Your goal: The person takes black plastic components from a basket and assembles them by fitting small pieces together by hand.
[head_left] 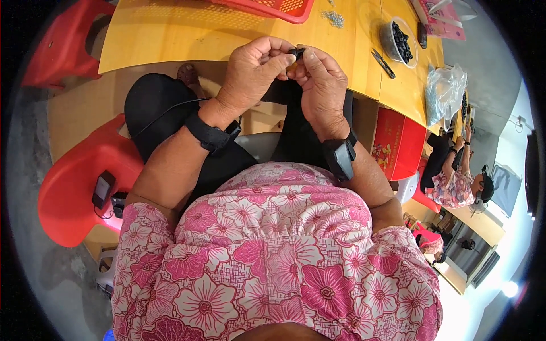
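Between my two hands, just off the table's near edge, is a small black part [296, 53], mostly covered by fingers. My left hand [250, 71] pinches it from the left with thumb and forefinger. From the other side the thumb and fingertips of my right hand [324, 85] close on the same part. A clear round tub [416, 57] to the right holds several small black ring-like pieces [401, 42]. Beside the tub lies a pair of dark pliers or snips [383, 63]. Small silvery bits [334, 19] lie scattered on the yellow table [187, 34].
A red plastic basket [296, 12] stands at the far edge. Clear plastic bags [445, 94] rest at the table's right end, above a red box [398, 142]. Red stools [85, 182] stand left. Another person [452, 176] sits working at far right.
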### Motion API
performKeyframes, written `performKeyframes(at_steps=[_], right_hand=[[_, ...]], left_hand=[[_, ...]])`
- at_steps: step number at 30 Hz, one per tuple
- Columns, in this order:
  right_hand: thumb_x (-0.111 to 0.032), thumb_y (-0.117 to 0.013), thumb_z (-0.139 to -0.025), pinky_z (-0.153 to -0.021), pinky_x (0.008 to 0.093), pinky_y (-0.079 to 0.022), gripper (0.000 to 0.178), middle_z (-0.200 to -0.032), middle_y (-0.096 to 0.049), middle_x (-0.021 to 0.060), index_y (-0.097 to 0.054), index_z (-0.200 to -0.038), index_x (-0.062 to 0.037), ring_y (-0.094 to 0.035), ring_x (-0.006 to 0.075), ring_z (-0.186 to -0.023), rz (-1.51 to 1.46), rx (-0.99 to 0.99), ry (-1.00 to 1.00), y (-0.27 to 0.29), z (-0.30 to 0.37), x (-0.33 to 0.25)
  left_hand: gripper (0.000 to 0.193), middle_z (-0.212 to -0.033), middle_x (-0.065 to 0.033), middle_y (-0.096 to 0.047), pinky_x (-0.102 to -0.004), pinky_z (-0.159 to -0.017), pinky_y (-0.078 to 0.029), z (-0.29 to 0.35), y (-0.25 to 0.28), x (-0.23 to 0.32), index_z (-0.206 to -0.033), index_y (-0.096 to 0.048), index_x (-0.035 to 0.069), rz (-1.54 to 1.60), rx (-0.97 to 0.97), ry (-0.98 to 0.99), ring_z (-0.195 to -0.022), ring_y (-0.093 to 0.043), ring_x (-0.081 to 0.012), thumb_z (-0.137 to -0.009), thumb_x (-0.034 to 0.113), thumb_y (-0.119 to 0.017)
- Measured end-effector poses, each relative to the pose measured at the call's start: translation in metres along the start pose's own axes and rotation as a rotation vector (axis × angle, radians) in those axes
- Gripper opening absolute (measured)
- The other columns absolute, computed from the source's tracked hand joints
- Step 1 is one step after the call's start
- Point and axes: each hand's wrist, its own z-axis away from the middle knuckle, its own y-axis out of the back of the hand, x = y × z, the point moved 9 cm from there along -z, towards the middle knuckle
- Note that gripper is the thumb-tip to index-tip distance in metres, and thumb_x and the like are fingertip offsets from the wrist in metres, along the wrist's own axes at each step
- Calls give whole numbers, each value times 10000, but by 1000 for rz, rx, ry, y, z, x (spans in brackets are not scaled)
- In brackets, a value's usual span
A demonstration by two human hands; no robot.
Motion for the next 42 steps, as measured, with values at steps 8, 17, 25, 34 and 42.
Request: performKeyframes(at_steps=[8,17,25,34,42], right_hand=[[-68,-599,-880,-612,213,-476,117,-744,-624,32,-650,-927,26,-566,78,-663,323,-68,111,-1,-4,-22],[-49,-586,-882,-599,199,-469,79,-758,-601,16,-619,-912,15,-547,63,-638,566,-208,206,-13,-9,-33],[-69,-553,-903,-575,201,-467,110,-714,-583,12,-599,-933,26,-538,66,-599,441,-248,128,-10,-15,-25],[-76,-587,-876,-547,209,-464,94,-701,-587,19,-630,-883,7,-546,69,-590,797,-317,222,-13,-21,-43],[-92,-608,-863,-558,224,-477,95,-715,-599,42,-629,-889,-3,-577,95,-606,854,-368,214,-10,-28,-47]], left_hand=[[148,-878,-48,-636,-198,-609,-527,2,3,5,-1004,-589,-24,-29,-7,-11,-740,-611,-72,-881,57,-598],[169,-895,-57,-628,-205,-623,-528,2,3,5,-1031,-578,-25,-33,-32,6,-757,-609,-81,-902,83,-571],[166,-882,-59,-627,-205,-618,-525,-1,2,2,-1027,-579,-29,28,-34,-3,-733,-601,-79,-898,76,-573],[161,-820,-3,-581,-184,-608,-484,-4,-3,1,-1027,-582,-6,-32,-22,-20,-677,-565,-57,-905,98,-577],[150,-841,-6,-594,-176,-602,-475,-8,-7,-7,-1020,-578,-4,-46,-34,-2,-681,-559,-48,-905,92,-575]])
